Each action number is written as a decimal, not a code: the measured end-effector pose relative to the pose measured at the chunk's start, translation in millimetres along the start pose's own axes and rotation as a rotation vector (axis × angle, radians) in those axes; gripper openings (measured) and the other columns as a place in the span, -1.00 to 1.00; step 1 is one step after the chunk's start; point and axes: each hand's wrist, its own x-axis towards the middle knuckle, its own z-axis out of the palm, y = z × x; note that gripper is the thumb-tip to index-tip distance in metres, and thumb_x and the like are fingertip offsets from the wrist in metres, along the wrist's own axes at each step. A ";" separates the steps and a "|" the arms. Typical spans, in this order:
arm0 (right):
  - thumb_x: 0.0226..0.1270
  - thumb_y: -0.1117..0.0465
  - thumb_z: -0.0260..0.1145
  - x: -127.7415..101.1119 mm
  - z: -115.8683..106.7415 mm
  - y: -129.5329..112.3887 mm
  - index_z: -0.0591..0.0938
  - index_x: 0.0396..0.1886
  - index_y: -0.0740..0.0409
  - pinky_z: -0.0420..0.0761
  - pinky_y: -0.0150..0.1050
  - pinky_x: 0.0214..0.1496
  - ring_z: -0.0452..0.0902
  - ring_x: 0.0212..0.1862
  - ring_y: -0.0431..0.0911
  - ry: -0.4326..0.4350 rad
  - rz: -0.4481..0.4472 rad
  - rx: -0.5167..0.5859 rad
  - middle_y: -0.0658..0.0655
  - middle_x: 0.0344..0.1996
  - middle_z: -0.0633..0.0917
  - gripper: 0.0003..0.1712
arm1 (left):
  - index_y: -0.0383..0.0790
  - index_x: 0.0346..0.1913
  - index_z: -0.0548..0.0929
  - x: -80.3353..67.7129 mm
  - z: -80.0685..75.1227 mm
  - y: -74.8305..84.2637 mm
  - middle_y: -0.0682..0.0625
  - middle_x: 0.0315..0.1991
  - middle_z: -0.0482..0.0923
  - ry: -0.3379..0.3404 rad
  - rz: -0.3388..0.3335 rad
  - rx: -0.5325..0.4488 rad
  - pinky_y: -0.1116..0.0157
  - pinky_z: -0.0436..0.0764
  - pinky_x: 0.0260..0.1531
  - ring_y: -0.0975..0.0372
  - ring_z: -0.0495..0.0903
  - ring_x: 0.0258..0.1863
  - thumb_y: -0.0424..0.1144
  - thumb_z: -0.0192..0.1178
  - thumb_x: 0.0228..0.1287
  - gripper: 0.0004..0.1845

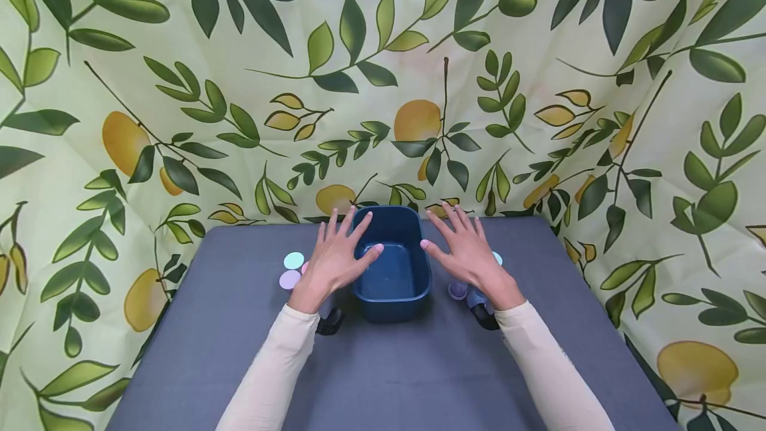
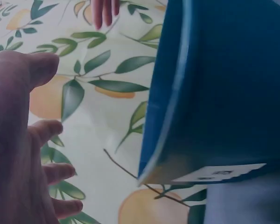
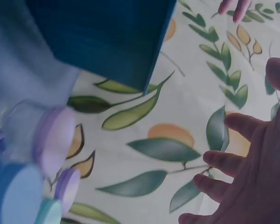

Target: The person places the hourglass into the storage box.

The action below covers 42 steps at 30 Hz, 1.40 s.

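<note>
A deep blue plastic bin (image 1: 391, 311) stands at the back middle of the table, its inside bare where it shows. My left hand (image 1: 335, 255) hovers by the bin's left rim, fingers spread and straight, holding nothing. Opposite it, my right hand (image 1: 469, 251) is held by the right rim with its fingers also spread and nothing in them. In the left wrist view, the bin (image 2: 233, 93) shows a white label near its base, and the thumb and fingers (image 2: 60, 172) are apart from it. The right wrist view also shows a gap between bin (image 3: 107, 42) and fingers (image 3: 219, 163).
Left of the bin lie small round containers with a mint lid (image 1: 294, 261) and a lilac lid (image 1: 290, 279), partly behind my hand. More sit at the right, including a clear jar with a lilac lid (image 3: 56, 140) and a blue-lidded one (image 3: 21, 196). A leaf-patterned cloth hangs behind the grey table (image 1: 389, 378).
</note>
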 end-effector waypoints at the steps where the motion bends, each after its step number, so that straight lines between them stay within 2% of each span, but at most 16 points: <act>1: 0.38 -0.42 -0.05 -4.4 -0.7 4.2 0.14 0.56 -0.22 -0.23 0.39 0.49 -0.23 0.59 0.21 0.015 0.005 0.015 0.16 0.59 0.00 -0.16 | 0.26 0.55 0.02 -2.0 0.9 -1.3 -0.05 0.61 -0.13 0.006 -0.011 -0.020 -0.28 -0.05 0.45 -0.15 -0.28 0.58 0.40 -0.11 0.32 -0.20; 7: 0.41 -0.32 0.05 -29.8 -2.7 34.6 0.22 0.53 -0.09 -0.17 0.41 0.47 -0.09 0.56 0.24 0.091 0.030 0.056 0.23 0.55 0.10 -0.19 | 0.24 0.55 0.04 -13.5 10.8 -8.9 -0.06 0.60 -0.08 0.048 -0.063 -0.125 -0.28 0.30 0.30 -0.09 -0.09 0.58 0.31 0.00 0.33 -0.21; 14: 0.45 -0.07 0.15 -48.1 -1.9 68.5 0.26 0.50 0.04 0.13 0.40 0.38 0.09 0.48 0.32 0.180 0.029 0.193 0.30 0.49 0.21 -0.29 | 0.14 0.51 0.21 -23.0 21.6 -12.0 -0.09 0.55 0.10 0.133 -0.114 -0.265 -0.21 0.36 0.29 -0.10 0.22 0.48 0.13 0.11 0.36 -0.30; 17: 0.46 -0.02 0.17 -52.6 0.9 80.2 0.27 0.49 0.09 0.19 0.39 0.34 0.12 0.46 0.34 0.194 0.044 0.240 0.32 0.47 0.24 -0.31 | 0.08 0.48 0.28 -25.1 25.0 -13.7 -0.12 0.51 0.18 0.163 -0.121 -0.306 -0.17 0.42 0.26 -0.09 0.33 0.41 0.05 0.13 0.36 -0.35; 22: 0.45 0.03 0.20 -59.4 5.6 95.6 0.31 0.45 0.18 0.30 0.34 0.30 0.23 0.40 0.34 0.210 0.089 0.287 0.34 0.42 0.30 -0.32 | -0.03 0.43 0.35 -26.5 30.4 -17.4 -0.14 0.44 0.30 0.199 -0.107 -0.396 0.00 0.66 -0.01 -0.05 0.54 0.23 -0.10 0.16 0.37 -0.41; 25: 0.45 0.01 0.19 -62.9 8.4 102.9 0.31 0.45 0.18 0.43 0.31 0.21 0.34 0.31 0.36 0.195 0.128 0.313 0.35 0.41 0.32 -0.33 | -0.09 0.41 0.38 -26.8 32.7 -19.5 -0.13 0.38 0.37 0.213 -0.119 -0.457 0.07 0.70 -0.11 -0.01 0.58 0.18 -0.19 0.18 0.35 -0.42; 30: 0.45 0.02 0.21 -66.5 16.0 114.7 0.32 0.43 0.23 0.52 0.26 0.16 0.39 0.27 0.34 0.167 0.172 0.366 0.39 0.33 0.40 -0.33 | -0.12 0.40 0.40 -26.5 35.7 -22.6 -0.21 0.31 0.44 0.200 -0.151 -0.548 0.03 0.69 -0.07 -0.04 0.59 0.16 -0.30 0.20 0.29 -0.41; 33: 0.43 0.06 0.24 -68.5 21.1 122.1 0.32 0.42 0.27 0.51 0.22 0.19 0.37 0.30 0.29 0.148 0.197 0.412 0.39 0.30 0.42 -0.32 | -0.14 0.39 0.40 -26.2 38.5 -25.5 -0.25 0.28 0.46 0.175 -0.168 -0.613 0.02 0.68 -0.04 -0.08 0.60 0.15 -0.35 0.20 0.28 -0.41; 42: 0.37 0.01 0.30 -70.9 30.1 134.7 0.31 0.43 0.26 0.47 0.18 0.25 0.40 0.30 0.25 0.102 0.245 0.490 0.36 0.33 0.45 -0.24 | -0.24 0.38 0.41 -23.1 47.4 -33.7 -0.28 0.24 0.49 0.115 -0.240 -0.835 0.00 0.60 0.10 -0.10 0.54 0.18 -0.42 0.23 0.25 -0.40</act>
